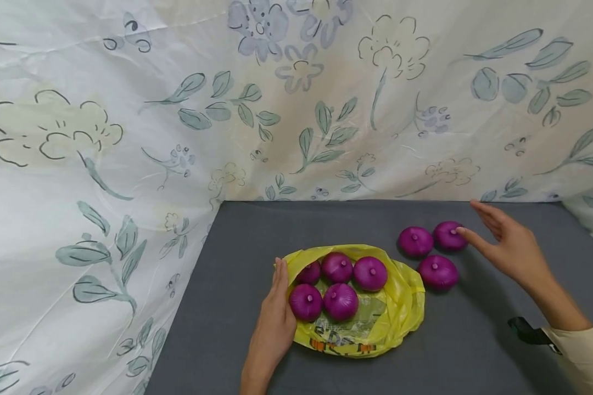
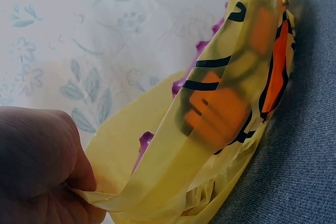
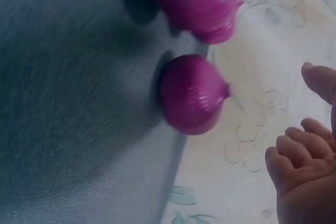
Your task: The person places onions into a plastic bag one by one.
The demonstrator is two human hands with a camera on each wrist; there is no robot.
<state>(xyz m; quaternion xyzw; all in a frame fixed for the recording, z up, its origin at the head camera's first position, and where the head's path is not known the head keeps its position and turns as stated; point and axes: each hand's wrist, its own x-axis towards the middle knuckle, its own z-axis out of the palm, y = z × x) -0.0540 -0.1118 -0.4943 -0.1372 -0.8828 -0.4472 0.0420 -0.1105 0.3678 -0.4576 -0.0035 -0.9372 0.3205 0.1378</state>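
A yellow plastic bag (image 1: 405, 291) lies with its mouth wide, and several purple onions (image 1: 340, 301) sit inside it. My left hand (image 1: 274, 323) is at the bag's left side; in the left wrist view its thumb and fingers pinch the bag's rim (image 2: 113, 199). Three more onions (image 1: 438, 272) rest on the table just right of the bag. Above and to the right of them my right hand (image 1: 509, 244) is held with fingers extended and thumb apart, holding nothing. In the right wrist view that hand (image 3: 310, 171) is apart from the nearest onion (image 3: 191, 95).
The dark grey cloth-covered table (image 1: 237, 236) extends around the bag. Behind it and along the left hangs a white floral curtain (image 1: 296, 142). A black strap (image 1: 529, 332) is on the right wrist near the sleeve.
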